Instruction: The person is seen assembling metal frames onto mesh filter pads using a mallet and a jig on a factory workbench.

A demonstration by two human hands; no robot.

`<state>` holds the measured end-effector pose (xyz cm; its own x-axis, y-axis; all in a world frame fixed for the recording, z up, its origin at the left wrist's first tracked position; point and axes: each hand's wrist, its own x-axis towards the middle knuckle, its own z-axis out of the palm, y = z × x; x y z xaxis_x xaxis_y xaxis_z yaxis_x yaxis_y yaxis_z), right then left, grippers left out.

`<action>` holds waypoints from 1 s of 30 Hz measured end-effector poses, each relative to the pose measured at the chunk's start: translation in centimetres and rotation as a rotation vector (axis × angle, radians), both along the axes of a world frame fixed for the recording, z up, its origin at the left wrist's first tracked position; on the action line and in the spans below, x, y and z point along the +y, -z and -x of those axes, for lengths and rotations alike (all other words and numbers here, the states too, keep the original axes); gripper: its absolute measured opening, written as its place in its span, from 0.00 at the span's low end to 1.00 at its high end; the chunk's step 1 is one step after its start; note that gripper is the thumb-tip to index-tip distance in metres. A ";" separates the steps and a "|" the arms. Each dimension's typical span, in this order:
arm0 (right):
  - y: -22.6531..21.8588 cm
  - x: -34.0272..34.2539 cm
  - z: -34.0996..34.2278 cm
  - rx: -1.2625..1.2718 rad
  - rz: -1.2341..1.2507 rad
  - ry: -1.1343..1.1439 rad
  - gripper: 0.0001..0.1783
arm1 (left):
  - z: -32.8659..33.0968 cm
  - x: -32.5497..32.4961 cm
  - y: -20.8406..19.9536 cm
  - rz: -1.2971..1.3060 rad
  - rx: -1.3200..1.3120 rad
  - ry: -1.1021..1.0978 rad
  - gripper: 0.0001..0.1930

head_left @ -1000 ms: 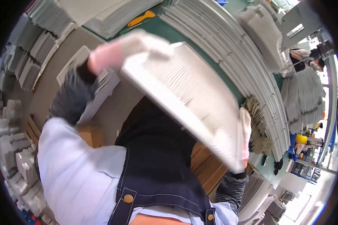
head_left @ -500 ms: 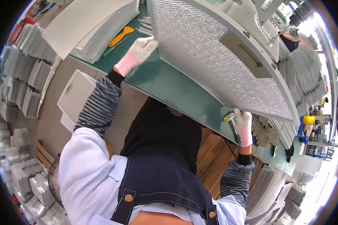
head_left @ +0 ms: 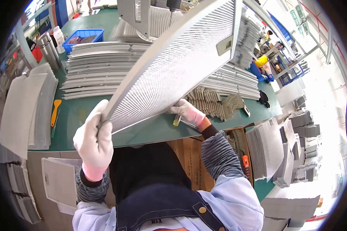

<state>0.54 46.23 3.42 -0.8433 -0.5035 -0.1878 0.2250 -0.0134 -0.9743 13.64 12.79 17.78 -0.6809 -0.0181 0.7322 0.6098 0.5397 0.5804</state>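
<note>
Mesh filter panel [head_left: 177, 63]: silver-grey, fine repeating mesh pattern; frame [head_left: 140, 68] plain grey. Left glove [head_left: 93, 140] and right glove [head_left: 188, 111]: white, pink toward the wrist. Sleeve covers [head_left: 221, 154]: dark and light grey stripes. Tabletop [head_left: 71, 119]: green. Scraper [head_left: 55, 111]: yellow-orange. Basket [head_left: 100, 36]: blue. Apron [head_left: 158, 204]: navy, pale stitching. Shirt [head_left: 235, 196]: pale blue.

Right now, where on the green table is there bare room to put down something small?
Bare tabletop shows between the orange scraper and the left hand; a smaller patch lies at the right, nearer than the black item. Farther back, silver strips and a blue basket crowd it; the mesh panel hides some of the table.
</note>
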 end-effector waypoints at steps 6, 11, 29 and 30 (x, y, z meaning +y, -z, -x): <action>-3.0 -5.9 -4.9 0.655 -0.631 0.000 0.16 | -6.1 -9.2 1.6 -0.098 -0.085 -0.528 0.14; -0.4 -0.8 -10.9 1.222 -1.120 0.192 0.23 | -21.3 -25.5 5.7 -0.182 0.062 -1.292 0.17; 1.8 2.3 -3.0 0.737 -1.113 0.049 0.17 | -39.9 -38.6 39.8 -0.391 -0.778 -1.941 0.38; 2.6 2.7 -2.5 0.665 -1.136 0.036 0.19 | -42.3 -41.7 37.9 -0.263 -0.574 -1.897 0.37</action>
